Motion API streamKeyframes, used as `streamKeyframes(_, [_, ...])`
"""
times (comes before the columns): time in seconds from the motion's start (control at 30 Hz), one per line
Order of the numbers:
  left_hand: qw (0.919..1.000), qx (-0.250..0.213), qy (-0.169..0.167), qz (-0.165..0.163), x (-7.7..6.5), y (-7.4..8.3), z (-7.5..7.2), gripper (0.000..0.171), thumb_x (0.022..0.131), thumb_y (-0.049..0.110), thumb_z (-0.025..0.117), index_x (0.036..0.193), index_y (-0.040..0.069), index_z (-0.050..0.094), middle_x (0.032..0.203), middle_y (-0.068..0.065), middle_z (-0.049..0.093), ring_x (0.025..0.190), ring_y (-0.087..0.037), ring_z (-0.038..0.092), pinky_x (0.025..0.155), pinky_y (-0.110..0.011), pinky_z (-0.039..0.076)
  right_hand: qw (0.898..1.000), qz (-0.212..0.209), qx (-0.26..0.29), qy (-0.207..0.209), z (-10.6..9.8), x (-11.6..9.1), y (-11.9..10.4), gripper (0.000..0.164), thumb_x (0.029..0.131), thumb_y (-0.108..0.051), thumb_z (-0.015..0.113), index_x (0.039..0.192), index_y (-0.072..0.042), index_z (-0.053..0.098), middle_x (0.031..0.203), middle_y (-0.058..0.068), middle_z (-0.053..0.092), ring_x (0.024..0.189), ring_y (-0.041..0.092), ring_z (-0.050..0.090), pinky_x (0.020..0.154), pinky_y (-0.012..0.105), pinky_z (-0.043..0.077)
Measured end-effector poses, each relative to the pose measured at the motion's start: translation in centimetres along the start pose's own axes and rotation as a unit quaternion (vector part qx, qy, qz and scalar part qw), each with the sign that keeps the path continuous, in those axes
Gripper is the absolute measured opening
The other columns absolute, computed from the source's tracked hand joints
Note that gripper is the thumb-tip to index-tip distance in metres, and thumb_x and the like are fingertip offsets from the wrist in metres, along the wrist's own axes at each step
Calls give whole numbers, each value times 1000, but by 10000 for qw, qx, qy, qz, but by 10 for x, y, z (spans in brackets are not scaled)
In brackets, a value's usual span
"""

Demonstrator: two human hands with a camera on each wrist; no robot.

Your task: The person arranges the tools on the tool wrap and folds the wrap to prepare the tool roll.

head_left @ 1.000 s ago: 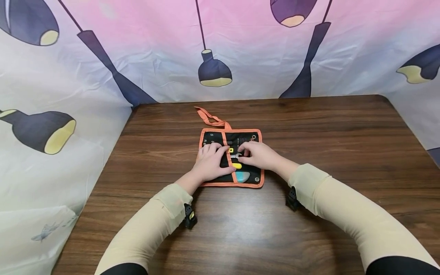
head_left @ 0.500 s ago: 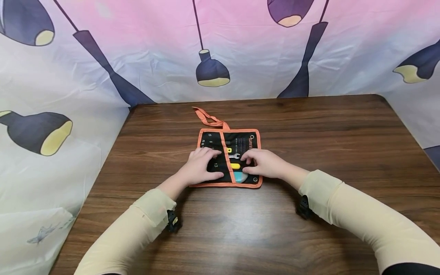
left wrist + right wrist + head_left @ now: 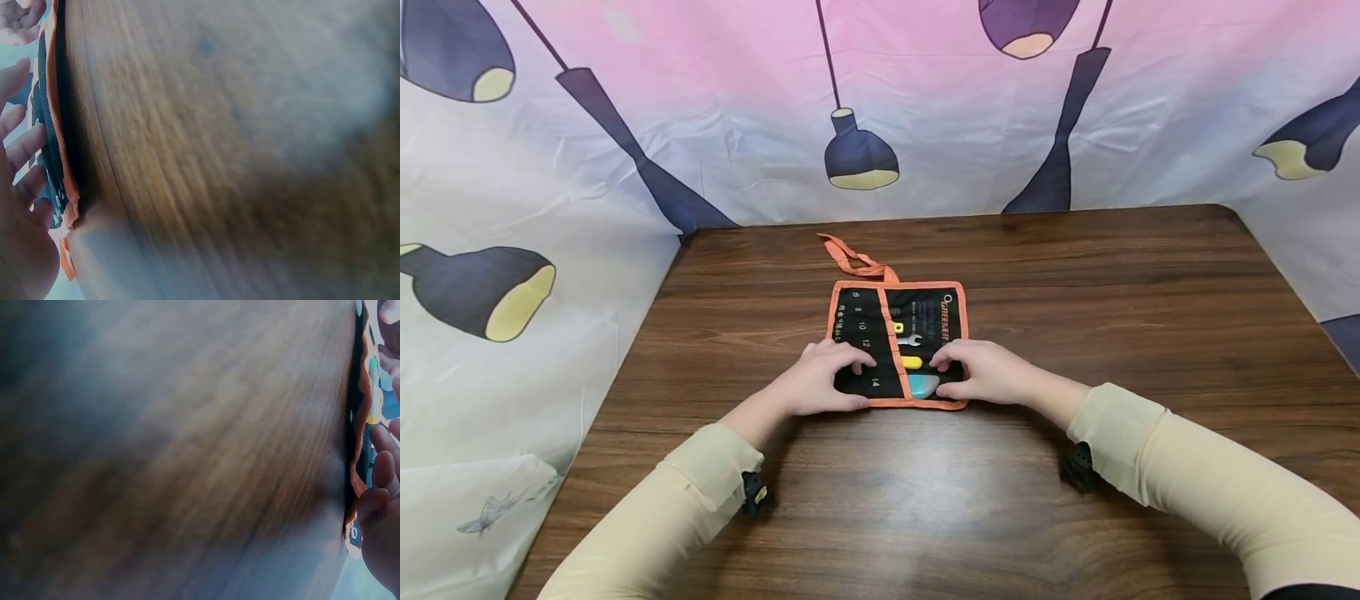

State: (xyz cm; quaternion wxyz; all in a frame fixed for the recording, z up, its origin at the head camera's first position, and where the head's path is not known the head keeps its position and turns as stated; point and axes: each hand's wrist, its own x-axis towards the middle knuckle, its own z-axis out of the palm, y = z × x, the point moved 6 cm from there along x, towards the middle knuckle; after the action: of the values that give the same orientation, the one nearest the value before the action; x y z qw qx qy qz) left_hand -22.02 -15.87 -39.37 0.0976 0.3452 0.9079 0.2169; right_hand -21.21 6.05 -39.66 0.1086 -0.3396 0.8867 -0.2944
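Observation:
A black fabric tool roll [image 3: 934, 310] with orange trim lies spread on the table, white numbers printed down its left side. From its pocket band show a silver open-end wrench [image 3: 912, 340], a yellow handle [image 3: 912, 362], a turquoise rounded end [image 3: 923, 386] and a small yellow end with a hole [image 3: 898, 327]. My left hand [image 3: 820, 377] is over the roll's lower left corner, fingers loosely bent and thumb apart, holding nothing. Over the right edge, my right hand [image 3: 988, 372] has relaxed fingers near the turquoise end. Both wrist views show the fingers spread beside the orange edge.
An orange tie strap [image 3: 857, 258] trails from the roll's far edge. The brown wooden table [image 3: 1075, 283] reaches back to a hanging cloth [image 3: 947, 150] printed with lamps. A black wrist camera [image 3: 756, 492] sits on the left sleeve.
My left hand has drawn back left and nearer, off the pocket band, uncovering the numbers. My right hand has moved back to the right and nearer, away from the wrench. The tools stay put.

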Motion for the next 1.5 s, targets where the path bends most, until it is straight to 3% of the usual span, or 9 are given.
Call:
streamKeyframes(0.27, [9997,160,-139,94,-8,-2,3,41,76,41,74,113,25,64,102,8,56,97,-15,46,80,-38,31,9999,-82,-28,-94,6,-3,0,38,83,-33,69,116,-14,63,105,-3,58,75,7,49,74,30,43])
streamKeyframes(0.53, [9985,439,56,333,-11,-1,6,40,74,40,75,110,25,66,106,7,55,100,-17,46,79,-38,30,9991,-314,-276,-15,11,-3,-3,42,81,-36,72,116,-15,63,110,-1,58,102,14,53,88,36,43])
streamKeyframes(0.83, [9975,518,295,375,-10,1,4,33,76,39,73,105,25,68,102,8,57,97,-16,46,78,-37,29,9977,-431,-521,100,14,-3,-4,47,78,-41,73,119,-20,63,108,-3,56,100,14,51,87,38,40])
streamKeyframes(0.97, [9973,511,401,333,-10,2,1,31,76,38,73,104,25,69,100,9,58,95,-16,46,78,-37,29,9976,-480,-493,87,13,-4,-5,46,78,-40,73,118,-21,63,108,-4,56,101,14,51,89,41,39])
streamKeyframes(1.27, [9963,468,640,328,-8,5,-13,30,78,36,73,104,21,69,100,7,60,92,-15,46,78,-36,30,9980,-578,-243,41,5,0,-7,43,80,-35,72,119,-19,64,108,-4,57,98,12,51,86,36,43])
streamKeyframes(1.5, [9956,419,767,331,-3,6,-21,31,80,34,73,107,19,69,99,6,60,91,-15,45,78,-37,30,9984,-540,-144,112,-6,3,-11,34,83,-29,70,115,-19,65,100,-5,58,84,11,51,73,31,43])
